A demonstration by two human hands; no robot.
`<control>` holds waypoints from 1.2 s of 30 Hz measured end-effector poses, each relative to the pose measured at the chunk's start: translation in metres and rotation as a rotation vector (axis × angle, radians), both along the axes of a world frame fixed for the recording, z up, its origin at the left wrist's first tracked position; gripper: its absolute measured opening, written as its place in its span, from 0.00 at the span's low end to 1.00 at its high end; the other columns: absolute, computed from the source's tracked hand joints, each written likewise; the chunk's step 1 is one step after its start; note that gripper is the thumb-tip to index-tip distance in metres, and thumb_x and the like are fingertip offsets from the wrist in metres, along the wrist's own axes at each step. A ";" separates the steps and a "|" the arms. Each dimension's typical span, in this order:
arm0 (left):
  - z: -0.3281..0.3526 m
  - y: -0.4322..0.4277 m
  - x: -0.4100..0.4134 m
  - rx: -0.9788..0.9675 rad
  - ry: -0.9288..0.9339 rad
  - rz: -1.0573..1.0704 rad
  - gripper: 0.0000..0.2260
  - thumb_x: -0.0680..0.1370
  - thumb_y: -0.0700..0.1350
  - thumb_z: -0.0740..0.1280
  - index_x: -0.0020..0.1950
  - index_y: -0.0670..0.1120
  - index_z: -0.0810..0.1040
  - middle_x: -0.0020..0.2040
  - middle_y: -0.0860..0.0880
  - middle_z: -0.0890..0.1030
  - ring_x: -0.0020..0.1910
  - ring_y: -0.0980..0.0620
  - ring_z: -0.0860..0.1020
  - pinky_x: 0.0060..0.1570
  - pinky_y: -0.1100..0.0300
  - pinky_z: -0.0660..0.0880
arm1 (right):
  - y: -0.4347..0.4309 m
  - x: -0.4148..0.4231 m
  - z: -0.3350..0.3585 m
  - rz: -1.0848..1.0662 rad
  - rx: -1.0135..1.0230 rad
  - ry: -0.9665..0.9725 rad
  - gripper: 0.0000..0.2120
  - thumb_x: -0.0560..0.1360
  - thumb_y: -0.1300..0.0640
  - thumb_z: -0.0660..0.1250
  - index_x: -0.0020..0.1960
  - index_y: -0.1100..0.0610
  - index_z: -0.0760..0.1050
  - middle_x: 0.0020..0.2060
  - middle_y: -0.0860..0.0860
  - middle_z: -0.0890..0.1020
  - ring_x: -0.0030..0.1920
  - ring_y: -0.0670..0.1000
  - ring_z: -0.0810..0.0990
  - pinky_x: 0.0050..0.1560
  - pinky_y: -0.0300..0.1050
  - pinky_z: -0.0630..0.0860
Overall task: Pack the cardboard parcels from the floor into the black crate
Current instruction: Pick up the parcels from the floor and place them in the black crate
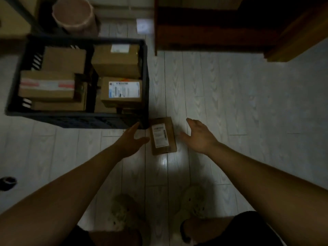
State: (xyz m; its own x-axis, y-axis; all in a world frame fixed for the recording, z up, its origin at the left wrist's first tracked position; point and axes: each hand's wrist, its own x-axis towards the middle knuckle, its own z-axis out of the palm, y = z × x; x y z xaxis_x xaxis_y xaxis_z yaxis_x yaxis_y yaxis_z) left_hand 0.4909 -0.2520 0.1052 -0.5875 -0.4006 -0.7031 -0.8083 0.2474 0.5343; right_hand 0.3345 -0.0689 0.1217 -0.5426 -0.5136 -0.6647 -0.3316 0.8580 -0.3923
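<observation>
With my left hand and right hand both open and empty either side of the cardboard parcel, lying flat on the floor just off the black crate's near right corner, I should squeeze its long sides evenly before lifting.

Both arms bare, stretched fwd & down. L forearm runs from the 8 o'clock edge up toward 1 o'clock, wrist approx. straight. L hand is relaxed: fingers straight & together, pointing at 1 o'clock, thumb splayed toward 3 o'clock, holding nothing. R forearm runs from the 4 o'clock edge toward 10 o'clock. R hand is back-up, fingers loosely spread toward 11 o'clock, thumb out at 9 o'clock, also holding nothing. Thumbs face each other w/ a gap between; hands not touching.
</observation>
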 end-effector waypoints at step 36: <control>-0.202 0.051 -0.064 0.249 0.155 0.255 0.24 0.79 0.38 0.61 0.74 0.47 0.60 0.66 0.43 0.74 0.63 0.43 0.74 0.58 0.51 0.75 | -0.003 -0.011 -0.231 -0.636 -0.257 -0.142 0.30 0.75 0.59 0.68 0.72 0.56 0.58 0.62 0.57 0.75 0.52 0.52 0.76 0.50 0.43 0.75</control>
State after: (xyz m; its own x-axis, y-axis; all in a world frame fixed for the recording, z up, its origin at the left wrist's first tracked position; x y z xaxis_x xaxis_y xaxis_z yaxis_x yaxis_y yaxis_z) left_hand 0.4269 -0.2008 -0.0965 -0.5985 -0.3754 -0.7077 -0.7317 -0.1036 0.6737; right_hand 0.3239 -0.0714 -0.1094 -0.7071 -0.2754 -0.6513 0.2739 0.7425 -0.6113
